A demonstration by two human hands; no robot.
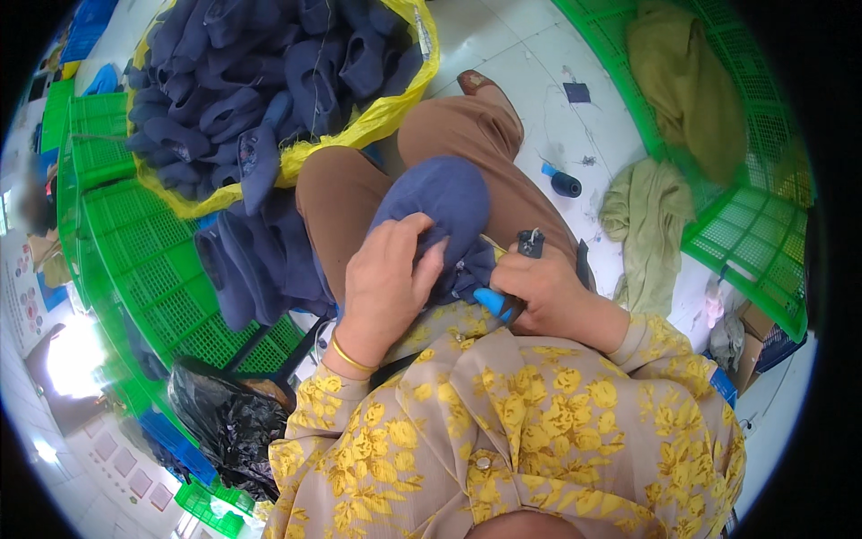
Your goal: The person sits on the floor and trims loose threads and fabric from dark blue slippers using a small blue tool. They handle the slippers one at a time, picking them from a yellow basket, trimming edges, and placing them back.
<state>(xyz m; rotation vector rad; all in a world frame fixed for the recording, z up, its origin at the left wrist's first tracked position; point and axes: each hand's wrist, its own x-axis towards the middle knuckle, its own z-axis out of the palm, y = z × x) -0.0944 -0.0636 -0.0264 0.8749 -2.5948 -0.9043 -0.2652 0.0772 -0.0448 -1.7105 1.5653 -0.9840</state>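
Yellow-flowered shirt (561, 422) is nearest; beyond it, the left hand (388, 280) pinches the near part of a navy cloth piece (442, 190), probably to steady it for the blue-and-black tool (490, 302) clasped in the right hand (546, 289) beside. From this pinch, its rounded end points forward, long axis leaning slightly right.

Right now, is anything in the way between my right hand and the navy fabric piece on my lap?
Nothing visible is: your right hand is at the lower right of the navy fabric piece, gripping a blue-and-black tool. Your left hand is on its lower left side.
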